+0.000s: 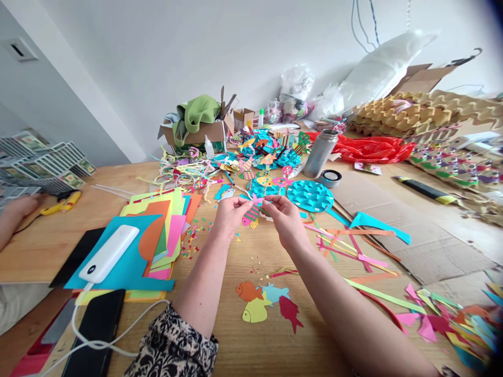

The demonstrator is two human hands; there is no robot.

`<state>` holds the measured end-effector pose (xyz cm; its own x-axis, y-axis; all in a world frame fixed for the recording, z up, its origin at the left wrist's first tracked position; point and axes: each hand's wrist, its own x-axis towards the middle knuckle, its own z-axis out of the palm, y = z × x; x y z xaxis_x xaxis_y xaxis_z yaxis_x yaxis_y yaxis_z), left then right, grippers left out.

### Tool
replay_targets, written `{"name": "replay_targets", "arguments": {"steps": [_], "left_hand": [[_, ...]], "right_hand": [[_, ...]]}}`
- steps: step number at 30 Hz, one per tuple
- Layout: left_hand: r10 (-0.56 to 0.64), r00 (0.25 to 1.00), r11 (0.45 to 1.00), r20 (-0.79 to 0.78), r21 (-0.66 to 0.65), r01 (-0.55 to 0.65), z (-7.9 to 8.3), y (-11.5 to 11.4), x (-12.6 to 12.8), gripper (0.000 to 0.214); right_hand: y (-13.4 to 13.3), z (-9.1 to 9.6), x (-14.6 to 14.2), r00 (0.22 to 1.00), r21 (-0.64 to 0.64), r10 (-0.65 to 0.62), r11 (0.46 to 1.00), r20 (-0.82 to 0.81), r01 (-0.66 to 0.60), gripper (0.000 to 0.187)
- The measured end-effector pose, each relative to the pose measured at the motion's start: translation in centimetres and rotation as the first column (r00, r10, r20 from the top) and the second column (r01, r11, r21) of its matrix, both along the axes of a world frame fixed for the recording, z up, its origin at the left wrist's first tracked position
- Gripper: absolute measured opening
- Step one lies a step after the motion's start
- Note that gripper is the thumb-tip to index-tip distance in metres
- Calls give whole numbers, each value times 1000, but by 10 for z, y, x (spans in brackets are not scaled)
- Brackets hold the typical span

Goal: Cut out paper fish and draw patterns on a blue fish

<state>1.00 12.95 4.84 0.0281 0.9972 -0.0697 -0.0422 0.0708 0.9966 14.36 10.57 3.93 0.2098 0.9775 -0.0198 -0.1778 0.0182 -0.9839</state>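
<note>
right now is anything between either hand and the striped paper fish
Nothing visible is: the left hand and right hand both have fingertips at the striped paper fish. The lime-yellow paper fish lies nearer the wearer, out of the way.

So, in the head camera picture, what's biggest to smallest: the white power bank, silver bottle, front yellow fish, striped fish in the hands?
1. White power bank
2. Silver bottle
3. Yellow fish and striped fish: unsure, because the striped one is partly covered.

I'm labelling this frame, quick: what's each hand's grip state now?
Left hand: closed, pinching a striped paper fish.
Right hand: closed, pinching the same fish.
</note>
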Motion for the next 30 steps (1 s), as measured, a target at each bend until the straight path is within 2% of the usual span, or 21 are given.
{"name": "replay_targets", "arguments": {"steps": [7,19,24,30], "left_hand": [[30,999,999,-32,20,-29,2,0,0,14],[-26,1000,999,4,-32,26,-1,-1,-2,22],[-79,997,995,20,-61,80,-1,-2,-5,35],[-53,999,999,-9,-4,53,-3,0,-5,34]], "right_hand": [[-1,0,-1,997,21,74,997,3,-74,44],[-2,2,-1,998,81,63,995,3,-63,41],[-2,3,0,998,72,68,995,8,-68,43],[-1,3,1,997,24,77,997,18,-78,43]]}}
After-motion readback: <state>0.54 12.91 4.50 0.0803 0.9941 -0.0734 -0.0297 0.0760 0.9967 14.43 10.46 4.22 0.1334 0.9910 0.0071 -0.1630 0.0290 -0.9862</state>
